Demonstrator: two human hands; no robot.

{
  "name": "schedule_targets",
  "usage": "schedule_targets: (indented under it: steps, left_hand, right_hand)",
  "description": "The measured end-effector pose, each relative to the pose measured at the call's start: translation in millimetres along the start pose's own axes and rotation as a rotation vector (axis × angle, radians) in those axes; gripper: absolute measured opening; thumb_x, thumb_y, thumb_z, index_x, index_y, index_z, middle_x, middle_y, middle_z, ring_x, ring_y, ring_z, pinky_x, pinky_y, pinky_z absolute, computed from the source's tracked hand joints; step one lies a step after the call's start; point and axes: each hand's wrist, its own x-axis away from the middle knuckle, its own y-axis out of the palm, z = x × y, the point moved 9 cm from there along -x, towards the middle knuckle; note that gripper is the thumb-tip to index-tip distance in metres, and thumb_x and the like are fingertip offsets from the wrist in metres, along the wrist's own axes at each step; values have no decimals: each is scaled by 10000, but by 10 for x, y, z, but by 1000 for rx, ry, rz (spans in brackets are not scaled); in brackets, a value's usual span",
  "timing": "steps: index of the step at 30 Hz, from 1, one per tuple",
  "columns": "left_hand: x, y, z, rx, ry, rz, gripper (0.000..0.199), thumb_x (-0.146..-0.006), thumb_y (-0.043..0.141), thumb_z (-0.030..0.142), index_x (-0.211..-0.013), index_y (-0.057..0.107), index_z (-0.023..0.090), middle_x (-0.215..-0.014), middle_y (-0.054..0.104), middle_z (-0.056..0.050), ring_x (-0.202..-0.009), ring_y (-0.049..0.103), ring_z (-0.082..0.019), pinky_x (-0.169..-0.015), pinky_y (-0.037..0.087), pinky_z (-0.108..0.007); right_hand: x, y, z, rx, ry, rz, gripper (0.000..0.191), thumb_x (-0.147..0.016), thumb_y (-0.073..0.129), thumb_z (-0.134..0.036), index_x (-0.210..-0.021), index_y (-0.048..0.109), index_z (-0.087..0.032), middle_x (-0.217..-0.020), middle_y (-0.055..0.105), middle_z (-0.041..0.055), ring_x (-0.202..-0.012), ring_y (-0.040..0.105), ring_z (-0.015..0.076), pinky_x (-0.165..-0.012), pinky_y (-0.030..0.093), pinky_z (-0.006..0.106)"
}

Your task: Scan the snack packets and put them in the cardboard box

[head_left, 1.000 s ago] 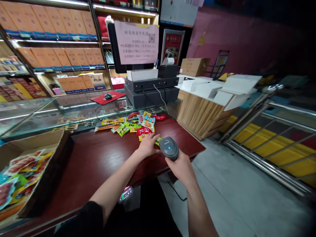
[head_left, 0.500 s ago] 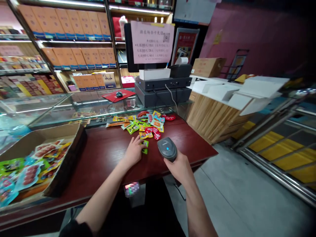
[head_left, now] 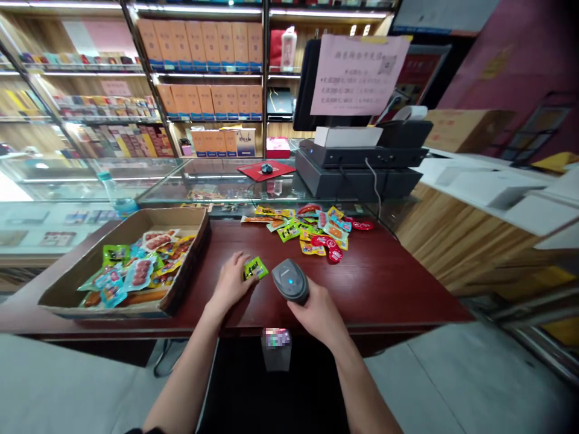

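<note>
My left hand (head_left: 230,282) rests low over the dark red table, its thumb and fingers closed on the left edge of a small green snack packet (head_left: 256,268). The packet lies near the tabletop, its right part showing. In my right hand (head_left: 320,312) is a grey barcode scanner (head_left: 290,279) with a blue light on top, gripped by its handle. The scanner's head is just right of the packet, apart from it. Beyond both hands lies a pile of snack packets (head_left: 310,228), green, yellow, blue and red.
At the left stands an open cardboard box (head_left: 187,259) with sausage and other snack packets inside. A glass counter (head_left: 212,175) runs behind the table (head_left: 398,283). A black cash register (head_left: 357,175) and a monitor with a pink sign (head_left: 359,75) stand behind the pile.
My view has turned left. My left hand has brought the green packet left, away from the pile, and the scanner has also moved left, staying close to the packet.
</note>
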Motion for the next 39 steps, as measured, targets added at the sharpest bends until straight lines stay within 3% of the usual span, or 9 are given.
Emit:
schedule_targets:
  steps: [2,5,10,13,27,29,31,36,39]
  left_hand:
    - [37,-54,-190,-15,-131,55,330,-745,737,411,-981,702,184,-1028,701,-127,-1039,633,-306,-912,479,-416]
    - [65,-112,-410,173,-278,96,251,-739,729,399,-876,715,190,-816,718,-68,-806,657,-246,-764,494,-345]
    - [39,-130,-517,706,-356,115,353,-638,801,366,-921,718,173,-882,762,-71,-793,703,-209,-740,527,-308]
    - [41,-156,-508,878,-406,133,432,-561,855,391,-883,687,157,-859,760,-76,-765,707,-194,-741,547,-311]
    - [70,-270,-380,898,-381,141,421,-573,858,377,-880,688,145,-836,762,-76,-757,713,-195,-752,560,-323]
    - [84,-450,-360,872,-346,186,404,-606,843,373,-901,695,141,-858,762,-80,-783,716,-198,-774,563,-325]
    - [116,-779,-380,811,-304,274,395,-645,820,370,-942,701,138,-881,761,-80,-798,717,-195,-787,565,-322]
    - [473,-2041,-636,420,-306,727,398,-687,785,355,-1026,703,164,-993,749,-72,-873,715,-192,-799,568,-307]
    - [740,-2498,-730,187,-380,875,375,-711,762,357,-1040,710,183,-972,747,-60,-862,714,-190,-753,575,-294]
  right_hand:
    - [1,94,-39,-2,-7,-29,359,-764,622,-139,-1114,670,-205,-1001,762,84,-974,717,262,-844,533,322]
    - [11,200,-75,-5,-5,-68,361,-751,631,-122,-1099,678,-204,-1004,763,88,-977,718,269,-851,536,330]
    - [26,274,-186,-49,-34,-98,375,-755,626,-126,-1115,679,-215,-1007,765,75,-965,720,263,-848,538,322]
    - [32,276,-256,-79,-61,-105,363,-776,616,-143,-1125,676,-222,-1011,764,63,-954,719,254,-841,535,313]
    - [61,267,-307,-95,-67,-106,361,-758,615,-140,-1106,676,-212,-1012,767,61,-946,721,240,-817,535,291]
    - [40,275,-342,-95,-84,-111,370,-761,616,-151,-1122,670,-208,-1052,763,70,-980,718,245,-837,534,300]
    - [2,283,-387,-83,-98,-110,375,-759,616,-163,-1129,664,-200,-1071,760,80,-1000,714,256,-842,534,312]
    - [-122,360,-532,-57,-137,-109,325,-759,601,-191,-1078,665,-198,-1020,763,79,-948,720,252,-811,534,315]
    - [-173,460,-588,-49,-146,-137,310,-754,607,-198,-1058,667,-200,-1006,763,75,-921,721,246,-797,534,311]
